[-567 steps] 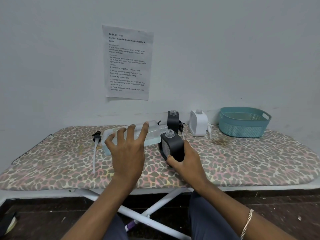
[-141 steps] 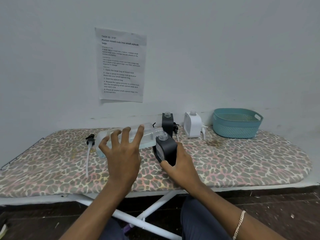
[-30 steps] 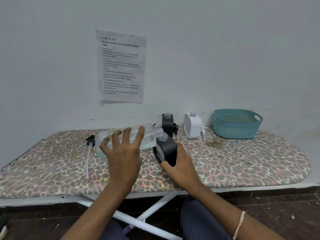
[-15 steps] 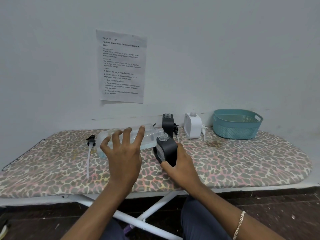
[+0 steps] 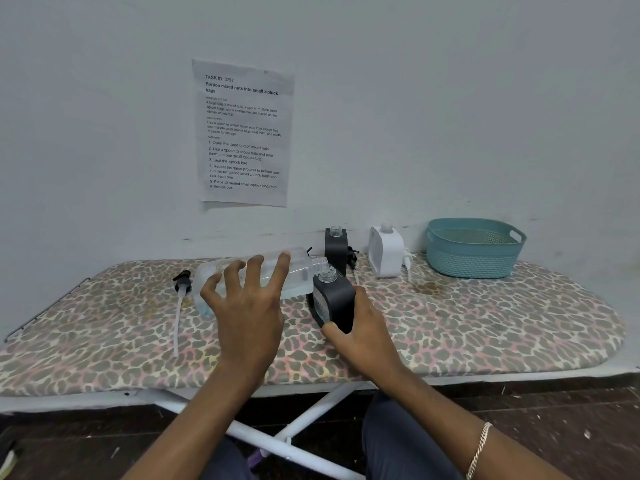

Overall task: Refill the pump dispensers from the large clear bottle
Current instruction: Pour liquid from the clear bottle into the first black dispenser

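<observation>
Surface (image 5: 485, 334): padded board in a leopard-print cover on white crossed legs (image 5: 304, 410), pushed against a pale wall; dark floor (image 5: 554, 410) below. Printed sheet (image 5: 243, 133) on the wall, upper centre-left of the frame. Teal basket (image 5: 474, 251) at the right rear of the surface, white dispenser (image 5: 386, 252) just left of it, second black dispenser (image 5: 335, 249) left of that, both uncapped. Loose pump head with tube (image 5: 178, 313) lies flat at centre left. Left hand (image 5: 249, 313): grip spread wide, fingers curled over the large clear bottle (image 5: 301, 275), which lies near horizontal at frame centre, its open neck just above the mouth of the black dispenser (image 5: 337, 299). Right hand (image 5: 363, 337): grip wrapped round the lower body of that dispenser, which stands on the surface tilted toward the bottle. Versus half a second ago: no visible shift of either hand, bottle or dispenser; same pouring pose as in the oldest frame.
</observation>
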